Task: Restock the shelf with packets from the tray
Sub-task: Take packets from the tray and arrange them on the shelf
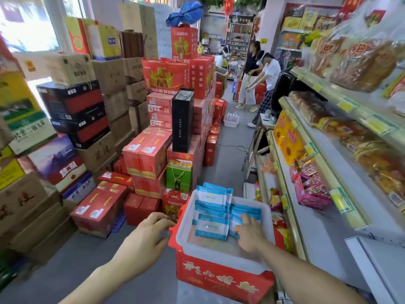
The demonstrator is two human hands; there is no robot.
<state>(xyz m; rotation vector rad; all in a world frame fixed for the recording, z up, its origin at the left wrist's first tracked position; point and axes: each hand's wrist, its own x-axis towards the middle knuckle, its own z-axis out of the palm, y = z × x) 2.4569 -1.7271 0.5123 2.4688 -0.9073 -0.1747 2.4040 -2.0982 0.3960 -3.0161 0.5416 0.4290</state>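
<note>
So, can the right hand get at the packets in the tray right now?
Probably yes: the right hand is inside the open-topped tray, touching the packets, with nothing covering them.

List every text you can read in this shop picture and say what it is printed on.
"4连包": red cartons in the stack.
"北京二锅头": green-and-white box, left.
Too blurred to read: labels on the packets, shelf price tags, gold characters on the red crate.

A single wide-angle view from the person's head looks forward and down along the grey shop aisle (223, 154). The translucent white plastic tray (219, 257) sits close at 6 o'clock. The cream metal shelf (324, 227) recedes toward 2 o'clock, and the stacked red cardboard boxes (149, 154) toward 10 o'clock.
</note>
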